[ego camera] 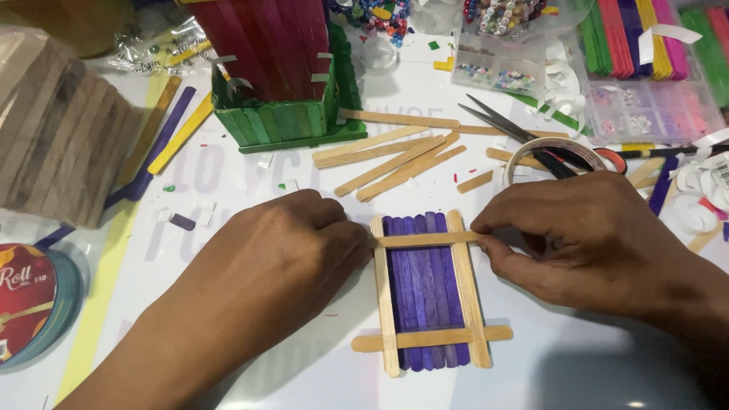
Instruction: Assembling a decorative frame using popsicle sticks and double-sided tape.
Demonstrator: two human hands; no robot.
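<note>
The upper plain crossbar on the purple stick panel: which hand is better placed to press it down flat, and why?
Probably the right hand: its fingertips already pinch the upper crossbar at its right end. The left hand only touches the left edge of the purple stick panel, steadying it.

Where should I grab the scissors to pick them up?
Probably by the handles. The scissors lie open with sharp blades pointing up-left; the handles are toward the right, partly hidden behind the tape roll. Come from the right, away from the points.
</note>
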